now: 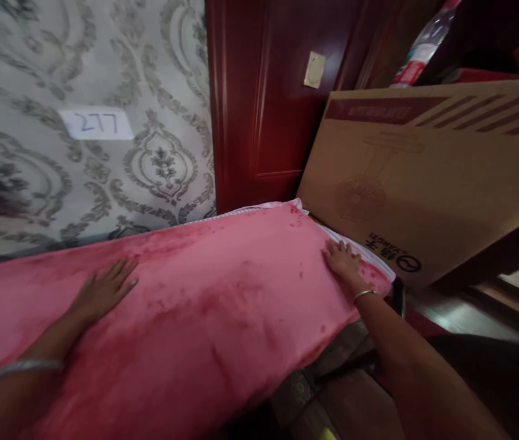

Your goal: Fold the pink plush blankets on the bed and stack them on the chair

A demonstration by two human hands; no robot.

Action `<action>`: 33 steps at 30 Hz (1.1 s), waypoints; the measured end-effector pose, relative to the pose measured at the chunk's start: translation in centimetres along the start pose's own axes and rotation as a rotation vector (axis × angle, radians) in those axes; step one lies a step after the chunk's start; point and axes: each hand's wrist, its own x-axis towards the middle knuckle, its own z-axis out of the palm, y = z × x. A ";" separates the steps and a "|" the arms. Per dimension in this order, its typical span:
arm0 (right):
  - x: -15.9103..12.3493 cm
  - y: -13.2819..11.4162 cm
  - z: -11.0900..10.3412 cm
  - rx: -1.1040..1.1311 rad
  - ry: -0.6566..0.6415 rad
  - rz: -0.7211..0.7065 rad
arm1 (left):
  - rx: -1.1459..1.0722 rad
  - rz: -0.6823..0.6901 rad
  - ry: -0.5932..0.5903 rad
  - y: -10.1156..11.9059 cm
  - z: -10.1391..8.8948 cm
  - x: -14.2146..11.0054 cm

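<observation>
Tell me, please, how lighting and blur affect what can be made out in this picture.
In the head view, the wallpaper smears toward the left edge; the left hand and right hand look slightly soft; the pink cover darkens toward the bottom; glare marks the floor at right; the lower right corner is very dark.

Dim overall; the wall [162, 162] is brightest, the lower right corner dark. Floor [458, 315] glints. Soft blur, edges stretched.

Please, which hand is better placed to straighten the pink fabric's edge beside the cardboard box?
Probably the right hand: it lies on the pink fabric near that edge; the left hand is farther away.
</observation>
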 end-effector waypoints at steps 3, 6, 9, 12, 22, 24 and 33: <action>-4.3 -4.7 -0.2 0.037 0.002 -0.279 | -0.056 0.046 -0.176 0.6 -1.1 -0.5; -9.8 -9.9 -0.3 0.091 -0.048 -0.544 | -0.055 -0.013 -0.225 2.7 -1.8 -1.3; -15.2 -14.1 -0.4 0.126 -0.102 -0.735 | -0.105 0.117 -0.160 6.3 -1.4 -4.1; -18.8 -16.8 -0.1 0.099 -0.139 -0.838 | -0.159 0.308 -0.149 9.5 -0.1 -8.2; -20.1 -16.9 1.6 0.028 -0.088 -0.883 | -0.263 0.300 -0.114 9.7 2.1 -12.6; -19.9 -16.9 2.1 0.020 -0.067 -0.885 | -0.262 0.239 -0.132 8.0 2.0 -13.0; -19.9 -16.8 3.0 0.010 -0.041 -0.881 | -0.092 -0.211 -0.147 -7.1 -0.3 -19.1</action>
